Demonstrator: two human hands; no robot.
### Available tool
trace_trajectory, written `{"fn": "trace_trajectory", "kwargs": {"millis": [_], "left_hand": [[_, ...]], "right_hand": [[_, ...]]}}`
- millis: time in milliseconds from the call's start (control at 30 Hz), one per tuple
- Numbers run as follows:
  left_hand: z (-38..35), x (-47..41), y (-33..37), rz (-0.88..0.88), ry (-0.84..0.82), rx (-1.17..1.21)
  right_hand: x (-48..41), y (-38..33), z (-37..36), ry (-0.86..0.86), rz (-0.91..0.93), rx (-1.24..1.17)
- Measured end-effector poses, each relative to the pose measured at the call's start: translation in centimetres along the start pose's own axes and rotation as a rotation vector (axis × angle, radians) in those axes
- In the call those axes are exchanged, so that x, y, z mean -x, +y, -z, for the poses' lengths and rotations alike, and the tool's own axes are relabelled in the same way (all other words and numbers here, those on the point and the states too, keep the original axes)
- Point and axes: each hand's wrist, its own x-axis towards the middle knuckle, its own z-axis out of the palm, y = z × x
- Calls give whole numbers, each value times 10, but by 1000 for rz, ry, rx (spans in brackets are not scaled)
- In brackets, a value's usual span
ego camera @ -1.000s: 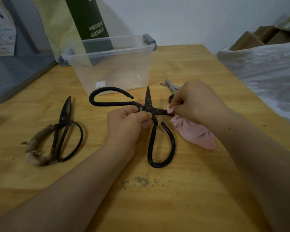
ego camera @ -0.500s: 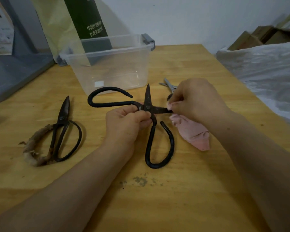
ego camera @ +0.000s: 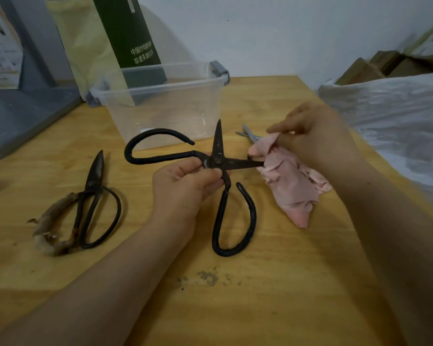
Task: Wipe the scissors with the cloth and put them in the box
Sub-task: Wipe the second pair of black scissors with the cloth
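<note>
Scissors (ego camera: 218,161) before box (ego camera: 160,106), cloth (ego camera: 289,183) right.

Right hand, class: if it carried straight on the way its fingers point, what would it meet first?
Probably the upward-pointing blade of the open scissors, which lies leftward in the picture from the right hand pinching the pink cloth; depth is unclear.

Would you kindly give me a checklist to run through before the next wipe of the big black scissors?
1. Left hand grips large black iron scissors at the pivot: ok.
2. Scissor blades spread apart, one pointing towards the cloth: ok.
3. Right hand pinches crumpled pink cloth: ok.
4. Cloth pressed firmly round that blade's tip: cannot tell.
5. Clear plastic box behind, lid off: ok.
6. Blades wiped clean: cannot tell.
</note>
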Motion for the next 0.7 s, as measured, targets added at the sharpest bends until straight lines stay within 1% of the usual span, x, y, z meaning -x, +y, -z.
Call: {"fn": "trace_trajectory", "kwargs": {"millis": [33,100,133,167,200,267,300,367,433,500,600,633,667,700], "left_hand": [[0,1,1,-20,-16,-5],[0,2,3,-60,-50,-4],[0,3,4,-79,-66,1],[0,3,5,-96,-79,6],[0,4,6,-112,-92,10],[-2,5,9,-144,-120,16],[-2,5,11,-159,-131,19],[-1,5,15,-181,-147,33],[1,6,18,-189,-150,51],[1,6,19,-198,-135,48],[3,5,20,-222,-70,32],[4,3,21,-220,-38,41],[5,2,22,-214,-5,53],[7,1,23,-205,29,65]], "right_hand": [[-1,1,3,24,-38,-144],[1,-1,8,15,-96,-444],[1,-2,9,14,-120,-522],[1,-1,9,25,-132,-523],[0,0,9,46,-136,-437],[-1,3,8,84,-122,-141],[-2,3,9,91,-106,-41],[-1,1,10,101,-84,33],[-1,-1,12,84,-110,41],[-2,0,14,75,-188,0],[-4,4,21,156,-389,-281],[-5,6,25,149,-455,-323],[-5,7,28,91,-496,-286],[-4,8,30,-9,-502,-157]]}}
